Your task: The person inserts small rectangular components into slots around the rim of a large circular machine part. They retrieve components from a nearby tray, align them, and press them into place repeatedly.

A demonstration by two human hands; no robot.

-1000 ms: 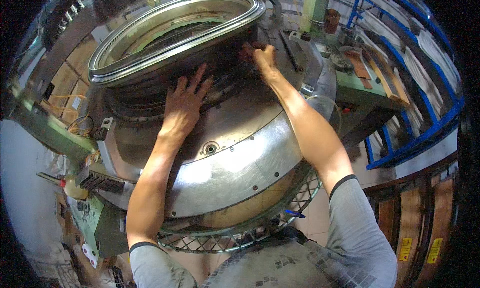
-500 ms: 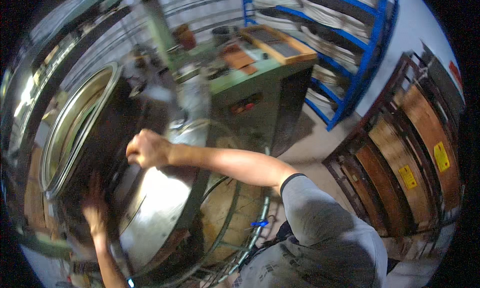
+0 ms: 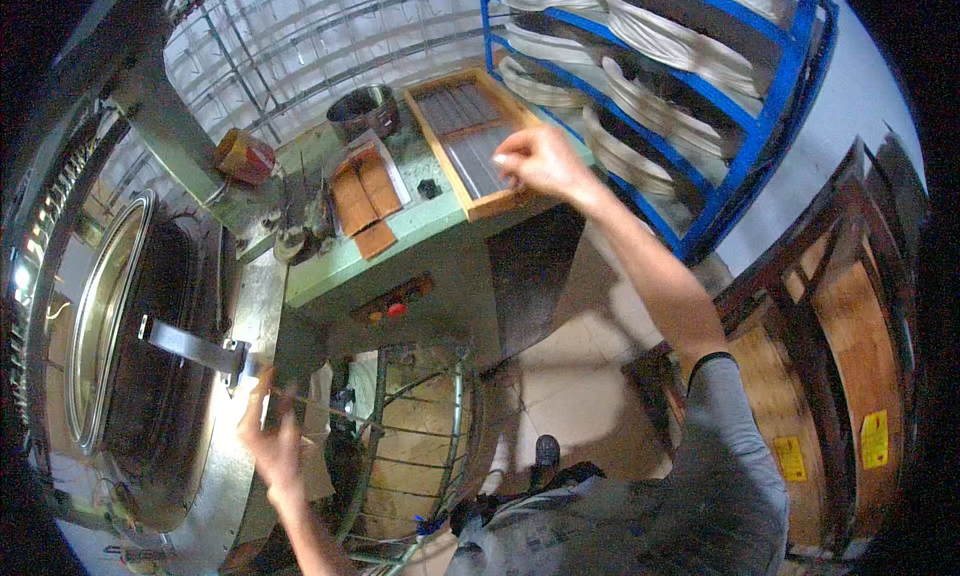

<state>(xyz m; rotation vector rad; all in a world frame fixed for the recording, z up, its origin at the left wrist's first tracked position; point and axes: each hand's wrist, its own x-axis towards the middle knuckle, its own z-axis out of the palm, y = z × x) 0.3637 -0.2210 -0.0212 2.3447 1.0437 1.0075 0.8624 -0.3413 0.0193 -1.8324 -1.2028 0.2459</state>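
My right hand [image 3: 545,166] is raised at the near end of a wooden-framed tray [image 3: 468,214] with grey contents in two sections. Its fingers are curled together, and whatever they hold, if anything, is hidden. My left hand [image 3: 272,441] is low on the left, beside the metal edge of the machine table [image 3: 232,466]. Motion smears its fingers, and a thin line runs near them. Just above it, a flat metal arm [image 3: 190,348] with a clamp-like end reaches out from a dark oval drum with a shiny metal rim [image 3: 85,376].
On the green bench [image 3: 335,271] are brown pieces [image 3: 365,196], a dark round pot [image 3: 362,111] and a reddish can [image 3: 245,156]. A red button [image 3: 398,310] is on its front. Blue shelving [image 3: 735,176] holds white cloth-like rolls. A wire rack [image 3: 415,461] stands below; wooden panels [image 3: 840,396] are at right.
My right hand has left the drum and moved right to the wooden-framed tray. My left hand has come away from the drum's side toward the table edge. The view has shifted right.
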